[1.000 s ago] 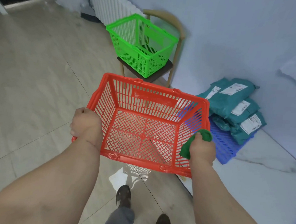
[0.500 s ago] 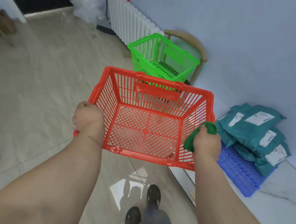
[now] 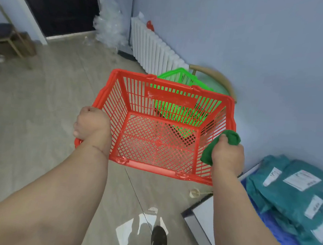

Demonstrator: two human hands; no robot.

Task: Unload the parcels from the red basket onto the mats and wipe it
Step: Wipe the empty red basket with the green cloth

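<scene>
We grip the red latticed plastic basket (image 3: 161,141) by its rims, left hand (image 3: 91,123) curled tight. Our right hand (image 3: 227,155) also clutches a crumpled green cloth (image 3: 220,145). Glossy teal parcels (image 3: 293,191) lie stacked on the ribbed blue mat (image 3: 282,241).

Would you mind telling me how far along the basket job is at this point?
Unloading looks done: the red basket is empty and the teal parcels lie stacked on the blue mat. In hand: the left hand grips the basket's rim, the right hand holds a green cloth against its side. Whether any wiping remains cannot be told.
</scene>
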